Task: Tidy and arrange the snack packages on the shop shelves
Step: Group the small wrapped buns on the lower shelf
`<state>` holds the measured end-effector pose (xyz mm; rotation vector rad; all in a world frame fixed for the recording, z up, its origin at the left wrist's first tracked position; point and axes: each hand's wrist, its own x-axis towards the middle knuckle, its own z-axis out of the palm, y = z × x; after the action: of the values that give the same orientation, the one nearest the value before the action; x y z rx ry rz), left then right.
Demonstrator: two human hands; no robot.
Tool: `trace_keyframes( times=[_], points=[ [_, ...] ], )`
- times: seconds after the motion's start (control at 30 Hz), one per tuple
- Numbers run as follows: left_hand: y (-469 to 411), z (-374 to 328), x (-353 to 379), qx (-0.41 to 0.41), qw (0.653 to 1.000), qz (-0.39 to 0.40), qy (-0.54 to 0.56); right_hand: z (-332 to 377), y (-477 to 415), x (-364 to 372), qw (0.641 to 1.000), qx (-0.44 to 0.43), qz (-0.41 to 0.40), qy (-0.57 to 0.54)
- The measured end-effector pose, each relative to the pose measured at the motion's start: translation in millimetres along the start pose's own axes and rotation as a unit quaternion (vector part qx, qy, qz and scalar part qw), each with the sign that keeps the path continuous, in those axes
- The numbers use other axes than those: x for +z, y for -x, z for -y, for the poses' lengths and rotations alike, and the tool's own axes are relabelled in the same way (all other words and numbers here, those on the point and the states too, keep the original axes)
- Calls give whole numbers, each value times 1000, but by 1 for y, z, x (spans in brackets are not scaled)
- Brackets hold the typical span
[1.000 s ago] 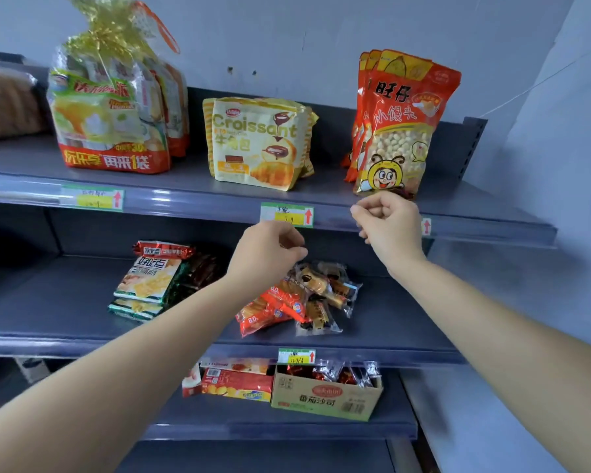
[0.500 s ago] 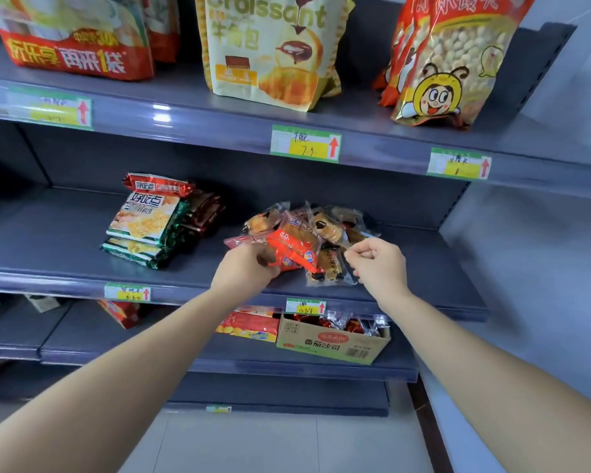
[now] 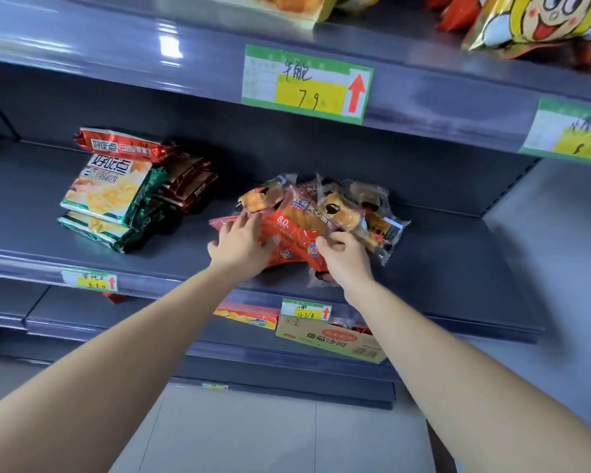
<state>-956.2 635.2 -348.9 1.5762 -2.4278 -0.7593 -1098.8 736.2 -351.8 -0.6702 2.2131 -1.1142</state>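
- The middle shelf [image 3: 440,254] carries a stack of green cracker packs [image 3: 106,196] at left and a loose pile of snack packets [image 3: 352,213] in the middle.
- On the shelf below, a cardboard box [image 3: 321,339] holds red packets, mostly hidden.
- An orange packet [image 3: 294,230] lies at the pile's front.
- My left grip [image 3: 239,247] lies spread flat on its left end; my right grip [image 3: 347,259] is curled, pinching its right end.

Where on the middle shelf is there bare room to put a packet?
Bare shelf lies between the cracker stack and the bread pile, and right of the pile. The pile, under the left hand and right hand, is crowded.
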Motion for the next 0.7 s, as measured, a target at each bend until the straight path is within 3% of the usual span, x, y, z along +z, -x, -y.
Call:
trace_keyframes(
  times=[0.17, 0.33, 0.5, 0.6, 0.7],
  points=[
    [-36, 27, 10, -19, 997, 76, 5, 5, -27, 24, 996, 84, -16, -36],
    [-34, 30, 5, -26, 988, 18, -148, 10, -42, 34, 994, 104, -29, 3],
    [-38, 32, 4, 3, 979, 7, -203, -15, -55, 12, 972, 74, -86, 206],
    [-40, 28, 5, -3, 985, 13, -174, -20, -56, -3, 963, 74, -109, 235],
    [-43, 26, 10, -33, 992, 27, -121, -17, -51, -8, 955, 49, -197, 217]
  ],
)
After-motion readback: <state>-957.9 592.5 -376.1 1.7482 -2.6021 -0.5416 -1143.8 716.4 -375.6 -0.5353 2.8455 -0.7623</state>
